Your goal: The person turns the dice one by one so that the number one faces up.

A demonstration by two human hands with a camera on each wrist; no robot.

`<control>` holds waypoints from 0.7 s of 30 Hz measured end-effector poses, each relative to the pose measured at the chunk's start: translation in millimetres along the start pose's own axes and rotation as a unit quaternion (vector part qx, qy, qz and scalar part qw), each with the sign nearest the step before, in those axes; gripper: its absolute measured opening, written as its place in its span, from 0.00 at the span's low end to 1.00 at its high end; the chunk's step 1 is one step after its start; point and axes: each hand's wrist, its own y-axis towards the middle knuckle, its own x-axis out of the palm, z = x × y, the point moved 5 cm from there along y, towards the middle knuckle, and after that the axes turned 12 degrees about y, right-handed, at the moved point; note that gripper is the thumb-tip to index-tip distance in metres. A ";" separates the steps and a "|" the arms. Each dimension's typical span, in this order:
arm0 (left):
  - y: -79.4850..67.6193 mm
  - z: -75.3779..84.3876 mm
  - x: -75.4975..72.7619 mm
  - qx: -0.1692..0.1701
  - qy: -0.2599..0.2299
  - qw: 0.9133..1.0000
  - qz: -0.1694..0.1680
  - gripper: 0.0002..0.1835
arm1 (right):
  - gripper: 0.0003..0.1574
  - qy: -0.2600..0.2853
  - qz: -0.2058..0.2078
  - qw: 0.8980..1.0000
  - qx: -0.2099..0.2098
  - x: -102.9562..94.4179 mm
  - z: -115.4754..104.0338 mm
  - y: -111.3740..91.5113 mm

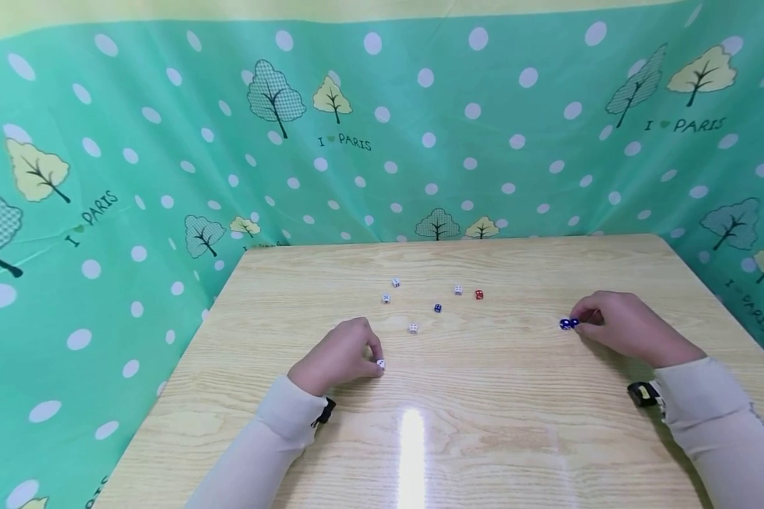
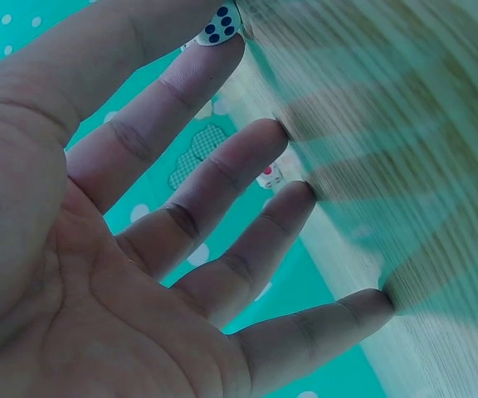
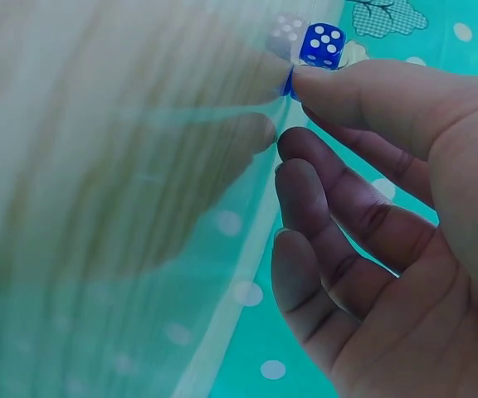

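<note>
My left hand (image 1: 344,357) pinches a white die (image 1: 380,364) between thumb and index finger, low over the table. In the left wrist view that white die (image 2: 221,25) shows dark pips, and the other fingers are spread with their tips at the tabletop. Over on the right, my right hand (image 1: 627,325) pinches a blue die (image 1: 575,322), mostly hidden by the thumb in the right wrist view. Just beyond the fingertips, right beside the pinched one, sits a second blue die (image 1: 565,324); its white pips show in the right wrist view.
Between the hands lie several white dice (image 1: 413,328), a blue die (image 1: 437,308) and a red die (image 1: 479,295) on the wooden table (image 1: 484,410). A green dotted curtain (image 1: 420,177) hangs behind and along the sides of the table.
</note>
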 end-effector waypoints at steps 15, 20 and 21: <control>-0.9 -0.2 0.6 0.000 -0.001 1.000 -0.001 0.10 | 0.06 0.006 -0.008 1.000 -0.002 4.8 -7.6 -0.6; 0.3 -0.1 0.6 -0.001 0.004 1.000 -0.002 0.10 | 0.10 0.005 -0.014 1.000 -0.002 1.9 -7.8 -0.1; 0.4 -0.2 0.7 -0.001 0.003 1.000 -0.002 0.10 | 0.11 0.006 -0.014 1.000 -0.001 1.1 -8.5 0.0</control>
